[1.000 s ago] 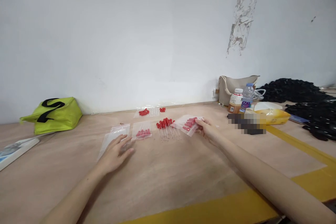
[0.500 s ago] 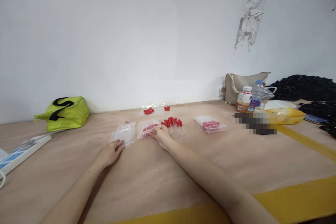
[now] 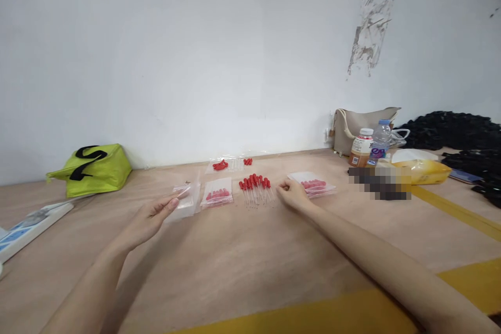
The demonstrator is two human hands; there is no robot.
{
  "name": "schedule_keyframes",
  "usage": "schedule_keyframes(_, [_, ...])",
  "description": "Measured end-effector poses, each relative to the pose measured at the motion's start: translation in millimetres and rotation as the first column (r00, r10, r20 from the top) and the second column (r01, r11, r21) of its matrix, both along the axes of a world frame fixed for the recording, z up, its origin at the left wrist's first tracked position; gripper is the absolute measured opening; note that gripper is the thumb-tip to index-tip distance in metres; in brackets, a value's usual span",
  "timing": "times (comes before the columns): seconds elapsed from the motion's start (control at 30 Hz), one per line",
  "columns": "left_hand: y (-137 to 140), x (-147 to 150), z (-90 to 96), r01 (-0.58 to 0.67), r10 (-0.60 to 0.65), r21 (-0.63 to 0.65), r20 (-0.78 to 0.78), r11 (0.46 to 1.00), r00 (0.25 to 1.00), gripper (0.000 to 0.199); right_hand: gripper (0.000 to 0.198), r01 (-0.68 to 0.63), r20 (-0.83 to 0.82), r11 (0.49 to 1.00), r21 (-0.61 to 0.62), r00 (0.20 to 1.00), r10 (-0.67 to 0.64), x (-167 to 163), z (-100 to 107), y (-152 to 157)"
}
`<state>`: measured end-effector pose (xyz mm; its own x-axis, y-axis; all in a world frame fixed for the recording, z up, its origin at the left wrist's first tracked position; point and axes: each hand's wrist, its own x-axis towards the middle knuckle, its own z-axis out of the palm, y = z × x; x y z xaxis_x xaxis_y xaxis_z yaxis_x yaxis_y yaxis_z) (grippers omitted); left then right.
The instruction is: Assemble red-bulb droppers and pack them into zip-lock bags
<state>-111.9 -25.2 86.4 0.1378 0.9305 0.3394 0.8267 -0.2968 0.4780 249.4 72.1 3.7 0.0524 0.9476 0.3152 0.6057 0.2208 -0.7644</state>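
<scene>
My left hand (image 3: 158, 213) pinches the edge of a clear plastic zip bag (image 3: 190, 199), raised off the table at its near side. Right of it lies a stack of filled bags (image 3: 217, 193) with red bulbs showing through. A fanned pile of glass droppers (image 3: 256, 188) with red rubber bulbs lies in the middle. My right hand (image 3: 293, 194) is between that pile and a second stack of filled bags (image 3: 313, 183), its fingers curled closed; whether anything is in them is hidden. Behind the pile, a clear bag (image 3: 235, 164) has loose red bulbs and glass tubes on it.
At the left are a lime-green bag (image 3: 102, 169) and a white power strip (image 3: 37, 229). Two bottles (image 3: 362, 148), a beige bag (image 3: 340, 135), a yellow tissue pack (image 3: 426, 169) and a black heap (image 3: 450, 130) stand at the right. Yellow tape (image 3: 313, 313) runs along the front edge.
My right hand has left the middle filled bags and moved right, past the droppers. My left hand has lifted a clear bag's edge from where it rested flat.
</scene>
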Motion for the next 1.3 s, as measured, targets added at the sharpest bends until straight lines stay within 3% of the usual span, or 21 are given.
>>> schedule_keyframes(0.07, [-11.1, 17.7, 8.1, 0.197, -0.199, -0.049, -0.048, 0.979, 0.979, 0.044, 0.014, 0.035, 0.045, 0.999, -0.018, 0.998, -0.034, 14.5, -0.1, 5.0])
schedule_keyframes(0.13, [-18.6, 36.9, 3.7, 0.375, -0.388, -0.123, -0.118, 0.919, 0.914, 0.039, 0.013, 0.039, 0.056, 0.998, -0.047, 0.998, -0.036, 16.7, -0.5, 9.5])
schedule_keyframes(0.2, [-22.9, 56.1, -12.7, 0.499, -0.533, -0.197, -0.200, 0.844, 0.822, 0.043, 0.012, 0.050, 0.076, 0.996, -0.078, 0.996, -0.044, 9.4, 0.4, 12.4])
schedule_keyframes(0.27, [-25.4, 73.0, -34.4, 0.523, -0.583, -0.262, -0.278, 0.811, 0.764, 0.050, 0.013, 0.066, 0.099, 0.990, -0.122, 0.994, -0.054, -2.2, 3.7, 13.2])
schedule_keyframes(0.4, [-28.1, 92.6, -62.4, 0.520, -0.589, -0.276, -0.365, 0.808, 0.721, 0.043, 0.022, 0.086, 0.140, 0.977, -0.195, 0.988, -0.059, -22.2, 15.7, 13.1])
schedule_keyframes(0.67, [-26.7, 90.3, -61.3, 0.576, -0.615, -0.217, -0.321, 0.788, 0.720, 0.039, 0.009, 0.057, 0.122, 0.982, -0.178, 0.992, -0.035, -23.0, 25.5, 16.6])
schedule_keyframes(0.8, [-26.6, 89.1, -63.5, 0.538, -0.562, -0.162, -0.284, 0.827, 0.777, 0.042, 0.038, 0.030, 0.078, 0.989, -0.145, 0.997, -0.019, -0.8, 22.8, 0.5])
schedule_keyframes(0.9, [-27.0, 91.1, -64.4, 0.507, -0.524, -0.135, -0.277, 0.851, 0.805, 0.039, 0.061, -0.064, -0.150, 0.988, -0.140, 0.988, 0.042, 15.4, 14.3, -21.0])
schedule_keyframes(1.03, [-25.5, 92.8, -66.3, 0.532, -0.550, -0.143, -0.278, 0.835, 0.788, 0.039, 0.063, -0.136, -0.571, 0.988, -0.071, 0.818, 0.071, 23.3, -3.7, -48.2])
schedule_keyframes(1.13, [-23.5, 91.9, -67.7, 0.535, -0.561, -0.169, -0.280, 0.828, 0.779, 0.039, 0.063, -0.133, -0.660, 0.990, -0.038, 0.748, 0.075, 20.9, -12.3, -58.6])
schedule_keyframes(1.3, [-22.5, 91.3, -67.7, 0.534, -0.565, -0.184, -0.294, 0.825, 0.771, 0.039, 0.063, -0.159, -0.669, 0.987, -0.001, 0.734, 0.117, 14.8, -13.5, -62.4])
